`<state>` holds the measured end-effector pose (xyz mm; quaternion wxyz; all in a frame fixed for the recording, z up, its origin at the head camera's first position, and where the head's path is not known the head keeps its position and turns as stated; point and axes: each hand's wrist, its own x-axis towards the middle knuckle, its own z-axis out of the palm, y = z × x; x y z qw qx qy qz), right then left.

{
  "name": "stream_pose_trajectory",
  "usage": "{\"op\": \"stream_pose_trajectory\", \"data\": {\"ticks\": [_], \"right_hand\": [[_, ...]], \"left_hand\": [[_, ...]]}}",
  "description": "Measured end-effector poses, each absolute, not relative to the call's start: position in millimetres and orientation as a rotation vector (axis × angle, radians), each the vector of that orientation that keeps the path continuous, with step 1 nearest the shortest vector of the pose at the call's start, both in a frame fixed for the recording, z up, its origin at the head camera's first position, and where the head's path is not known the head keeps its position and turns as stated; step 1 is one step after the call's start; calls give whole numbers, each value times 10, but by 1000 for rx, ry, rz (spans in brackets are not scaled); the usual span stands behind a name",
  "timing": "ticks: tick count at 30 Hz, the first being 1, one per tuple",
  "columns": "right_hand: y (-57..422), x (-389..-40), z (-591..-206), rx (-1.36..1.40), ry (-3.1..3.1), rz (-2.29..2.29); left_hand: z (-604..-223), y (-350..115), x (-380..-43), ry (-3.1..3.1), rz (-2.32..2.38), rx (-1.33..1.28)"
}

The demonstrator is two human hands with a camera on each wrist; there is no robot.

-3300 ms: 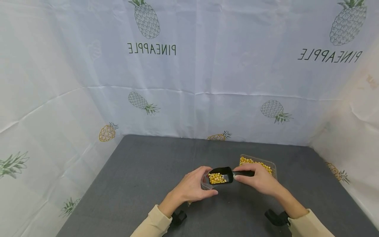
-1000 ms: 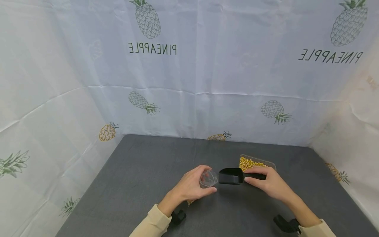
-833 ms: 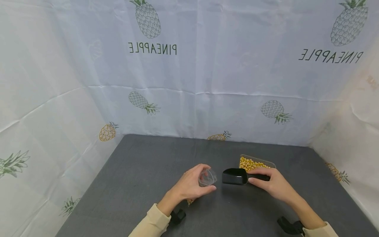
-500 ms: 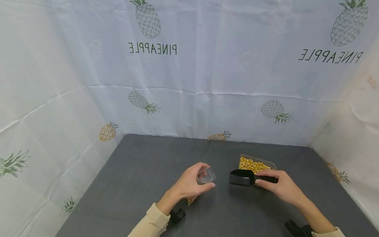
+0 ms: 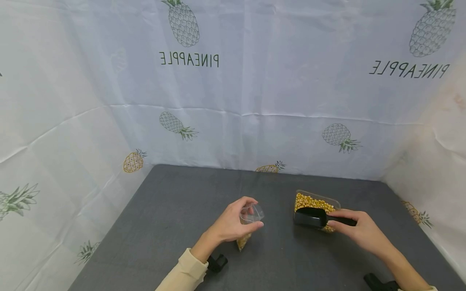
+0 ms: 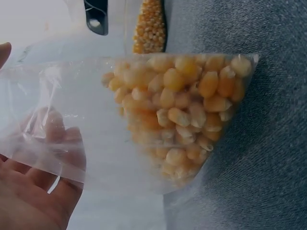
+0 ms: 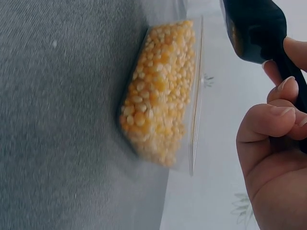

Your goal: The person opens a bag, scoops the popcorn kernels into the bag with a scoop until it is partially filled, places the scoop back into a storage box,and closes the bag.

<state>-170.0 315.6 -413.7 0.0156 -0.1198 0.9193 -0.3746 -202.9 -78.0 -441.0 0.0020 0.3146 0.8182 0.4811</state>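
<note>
My left hand (image 5: 231, 224) holds a clear plastic bag (image 6: 177, 115) by its mouth, thumb and fingers curved round the spread opening. Corn kernels fill the bag's lower part, its bottom close above or on the table; which, I cannot tell. The right hand (image 5: 360, 230) grips a black scoop (image 5: 309, 218) by its handle, level over the near side of a clear plastic box (image 7: 197, 103). Yellow corn kernels (image 7: 153, 91) fill much of that box. In the head view the scoop's bowl looks dark, with no kernels visible in it.
A dark grey table (image 5: 189, 202) lies beneath everything, bounded by white pineapple-print curtains (image 5: 233, 81) at the back and sides. Black wrist mounts (image 5: 217, 263) sit under both forearms. A single pale speck (image 7: 54, 43) lies on the table.
Kernels seen in the scoop at first are gone from it. The right hand has drawn the scoop rightward from the bag's mouth to the box. My left hand, still holding the bag, has shifted slightly upward.
</note>
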Motion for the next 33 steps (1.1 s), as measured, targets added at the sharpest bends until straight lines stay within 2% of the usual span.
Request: {"op": "stream_pose_trajectory", "data": {"ticks": [21,33], "right_hand": [[3624,-1756,-4151,-253,2947,-1001],[3657,-1843,-3979,-335,3072,-776]], "left_hand": [[-4523,-697,-2035,2508,1427,1027],[-4559,-649,-2012,2532,1384,1063]]}}
